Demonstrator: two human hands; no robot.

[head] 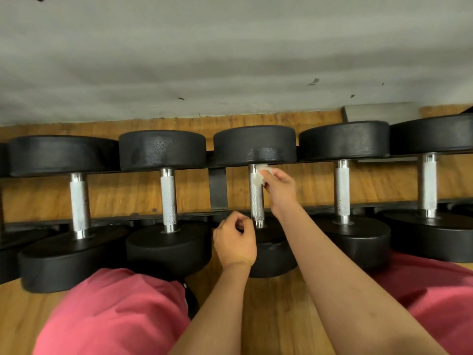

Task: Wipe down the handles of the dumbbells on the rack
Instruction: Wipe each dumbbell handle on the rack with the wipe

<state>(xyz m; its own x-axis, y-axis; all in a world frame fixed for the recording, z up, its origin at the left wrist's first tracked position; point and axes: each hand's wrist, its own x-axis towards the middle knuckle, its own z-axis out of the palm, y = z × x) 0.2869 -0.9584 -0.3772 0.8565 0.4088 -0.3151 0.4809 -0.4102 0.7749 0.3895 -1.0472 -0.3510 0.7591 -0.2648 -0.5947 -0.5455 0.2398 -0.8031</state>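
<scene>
The small white crumpled wipe (263, 172) sits at the far end of the knurled silver metal handle (256, 198) of the middle black round-headed dumbbell (254, 147), just under its far head. The right hand (280, 188) pinches the wipe and presses it on the right side of this handle; the fingertips are hidden behind the wipe and the hand's own back. The left hand (234, 242) is at the near end of the same handle, over the near head. Its fingers are curled with the thumb close to them, but I cannot tell if they hold anything or touch the metal. This hand and both forearms cover most of the near head.

The low black metal rack (217, 188) carries the dumbbells side by side, each lying across its far and near rails. Two more dumbbells (168, 198) lie to the left and two (343, 190) to the right. At the left edge of the rack another one is almost fully cut off, and the rightmost one is cut off partly.

Two knees in pink trousers (115, 316) hide a part of the near heads and of the brown wooden floor (281, 316). Behind the rack stands a grey wall (230, 60) with some dark marks.
</scene>
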